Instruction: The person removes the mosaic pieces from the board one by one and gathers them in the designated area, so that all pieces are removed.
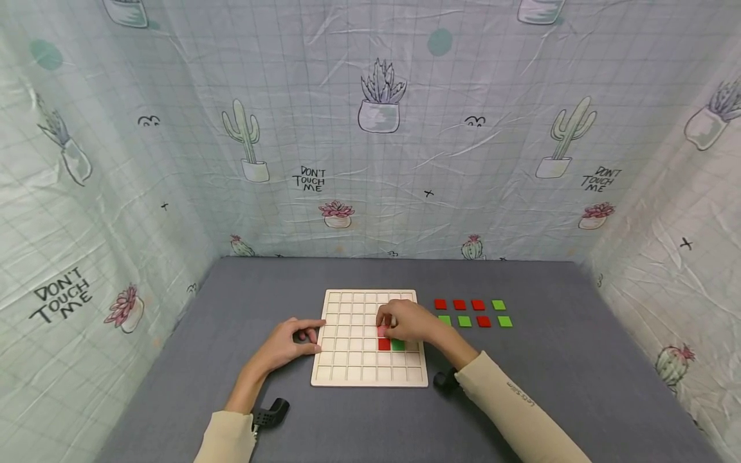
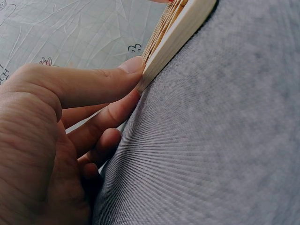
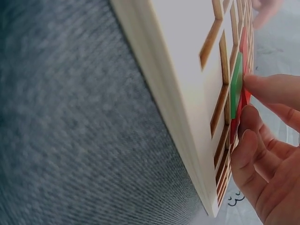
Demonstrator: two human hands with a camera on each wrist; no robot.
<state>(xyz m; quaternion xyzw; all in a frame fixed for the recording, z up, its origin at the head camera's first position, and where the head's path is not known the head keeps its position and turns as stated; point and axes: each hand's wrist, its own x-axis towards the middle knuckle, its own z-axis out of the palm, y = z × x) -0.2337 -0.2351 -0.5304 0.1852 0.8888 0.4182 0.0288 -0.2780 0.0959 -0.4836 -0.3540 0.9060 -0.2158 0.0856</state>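
Observation:
A pale wooden grid board (image 1: pixel 347 379) lies on the grey cloth. My left hand (image 1: pixel 283 345) is at its left side, with thumb and index fingertip spaced apart against the edge and the other fingers loosely bent. Over the right half of the board, my right hand (image 1: pixel 406 319) pinches a red tile (image 3: pixel 246 96) between thumb and fingers, close over the grid. Just nearer to me, a red tile (image 1: pixel 384 344) and a green tile (image 1: pixel 397 345) sit side by side in squares. More red (image 3: pixel 233 126) shows beside the green tile in the right wrist view, partly hidden by fingers.
Right of the board, several loose tiles lie in two rows, among them a red tile (image 1: pixel 460 305) and a green tile (image 1: pixel 505 321). Grey cloth (image 1: pixel 556 373) covers the table. A printed curtain (image 1: pixel 370 161) hangs behind and on both sides.

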